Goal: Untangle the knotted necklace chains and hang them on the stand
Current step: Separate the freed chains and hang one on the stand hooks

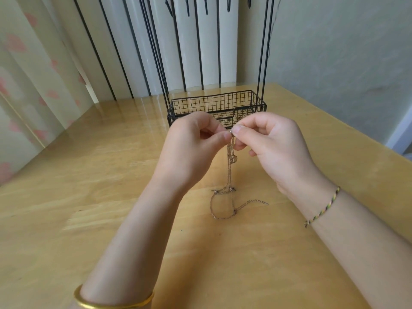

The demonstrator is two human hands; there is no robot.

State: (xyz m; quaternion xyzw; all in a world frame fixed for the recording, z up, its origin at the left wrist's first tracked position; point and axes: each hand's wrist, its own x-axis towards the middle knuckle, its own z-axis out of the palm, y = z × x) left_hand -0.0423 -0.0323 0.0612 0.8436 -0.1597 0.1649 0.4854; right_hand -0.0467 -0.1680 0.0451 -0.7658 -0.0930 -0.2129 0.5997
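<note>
1. The left hand and the right hand were held up over the desk, close together, fingertips almost touching.
2. Both hands pinched the top of the necklace chains between thumb and finger. The other fingers were curled in.
3. The chains hung straight down from the hands in a thin bunch, with a small pendant partway down.
4. The bottom of the chains lay on the desk in a loose loop, and one end trailed off to the right.
5. The black wire stand stood on the desk just behind the hands. It had a little basket at the bottom and tall thin rods going up.
6. Small black hooks showed at the very top of the stand.
7. A gold bangle was on the left arm and a woven bracelet on the right wrist.
8. A curtain with pink shapes hung on the left.
</note>
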